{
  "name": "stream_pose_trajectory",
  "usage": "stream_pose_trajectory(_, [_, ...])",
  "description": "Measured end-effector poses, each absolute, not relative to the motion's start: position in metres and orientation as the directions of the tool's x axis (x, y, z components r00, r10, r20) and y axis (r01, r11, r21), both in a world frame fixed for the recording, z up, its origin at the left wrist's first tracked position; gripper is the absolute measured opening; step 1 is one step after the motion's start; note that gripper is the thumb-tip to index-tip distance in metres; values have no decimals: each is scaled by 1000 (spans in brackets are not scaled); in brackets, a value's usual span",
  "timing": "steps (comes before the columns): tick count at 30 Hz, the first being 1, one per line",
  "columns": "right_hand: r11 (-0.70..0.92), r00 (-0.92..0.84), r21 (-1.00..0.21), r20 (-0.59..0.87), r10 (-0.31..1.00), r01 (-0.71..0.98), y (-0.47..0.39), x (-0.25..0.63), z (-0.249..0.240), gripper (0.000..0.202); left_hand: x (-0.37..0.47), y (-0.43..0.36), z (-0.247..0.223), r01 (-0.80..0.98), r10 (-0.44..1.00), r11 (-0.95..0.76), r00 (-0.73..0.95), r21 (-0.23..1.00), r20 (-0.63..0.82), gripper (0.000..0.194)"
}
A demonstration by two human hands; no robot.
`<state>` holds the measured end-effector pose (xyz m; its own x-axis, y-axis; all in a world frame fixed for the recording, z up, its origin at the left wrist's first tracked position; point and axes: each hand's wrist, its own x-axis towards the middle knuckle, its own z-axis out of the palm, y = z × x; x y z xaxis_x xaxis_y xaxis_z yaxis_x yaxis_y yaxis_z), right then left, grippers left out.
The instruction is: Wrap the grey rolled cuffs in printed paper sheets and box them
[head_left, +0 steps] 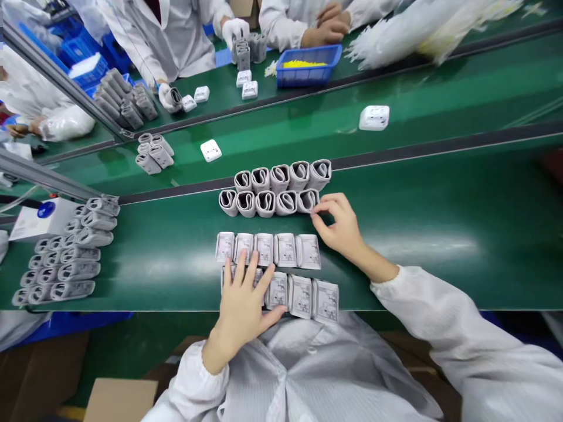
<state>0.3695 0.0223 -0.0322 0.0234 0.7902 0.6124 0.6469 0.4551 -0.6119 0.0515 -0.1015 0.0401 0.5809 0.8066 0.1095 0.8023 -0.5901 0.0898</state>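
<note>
My left hand (241,305) lies with spread fingers over the left part of two rows of grey cuffs with printed faces up; a printed cuff (278,290) shows beside its thumb. The fingertips reach the nearer edge of the farther printed row (264,249). My right hand (338,225) has thumb and forefinger pinched at the edge of a rolled grey cuff (308,200), the rightmost of the front standing row. Behind it stands another row of rolled cuffs (280,177), open ends up. Part of the nearest printed row is hidden under my left hand.
More rolled cuffs (81,258) are stacked at the left by a white box (44,220). A ledge (396,149) separates my green table from a strip carrying white devices (374,118). Opposite, co-workers' hands (235,32) handle cuffs near a blue basket (308,73).
</note>
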Motion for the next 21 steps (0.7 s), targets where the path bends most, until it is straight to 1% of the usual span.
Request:
stream_pose_trajectory(4, [566,-159,-486,649,744,666,-11,379,-34,25,50,-102,41,805,807,-588,580,72,105,89])
stream_pose_trajectory(5, [582,-173,-467,662,729,666,-15,384,-32,27,51,-103,40,807,809,-587,579,70,106,89])
stream_pose_trajectory(7, [542,-104,-470,682,724,697,-9,397,-27,25,51,-104,40,807,807,-587,579,65,115,89])
stream_pose_trajectory(8, [488,-32,-493,679,734,720,3,405,-24,24,52,-106,39,807,807,-587,578,62,121,89])
stream_pose_trajectory(9, [421,46,-537,654,755,731,21,412,-23,28,53,-107,39,810,809,-584,574,59,128,89])
stream_pose_trajectory(10, [352,126,-609,602,788,711,42,418,-22,40,54,-108,38,815,813,-577,566,59,133,89])
stream_pose_trajectory(11, [295,197,-694,535,822,656,64,421,-22,53,55,-109,38,821,819,-568,557,60,136,89])
stream_pose_trajectory(12, [235,248,-783,441,862,577,87,421,-23,59,56,-110,37,827,826,-558,547,61,137,90])
stream_pose_trajectory(13, [160,280,-865,321,905,476,106,418,-25,55,56,-111,36,832,831,-551,539,62,139,90])
stream_pose_trajectory(14, [84,289,-920,206,935,384,120,412,-27,48,56,-112,36,836,833,-546,534,60,143,90])
stream_pose_trajectory(15, [34,291,-945,134,947,325,129,403,-29,42,56,-112,35,837,834,-543,531,57,149,91])
stream_pose_trajectory(16, [18,287,-955,108,952,297,132,392,-31,37,56,-113,34,839,834,-542,529,53,155,91])
stream_pose_trajectory(17, [38,275,-955,123,954,294,129,380,-33,34,56,-113,33,840,834,-540,527,50,164,92])
stream_pose_trajectory(18, [90,250,-947,172,953,308,123,370,-33,32,56,-114,32,841,833,-540,525,48,175,92])
stream_pose_trajectory(19, [171,203,-929,246,948,327,114,361,-33,31,57,-114,31,840,831,-541,524,48,187,93])
stream_pose_trajectory(21, [368,62,-856,416,907,364,97,351,-32,25,59,-115,30,839,827,-541,520,52,212,93])
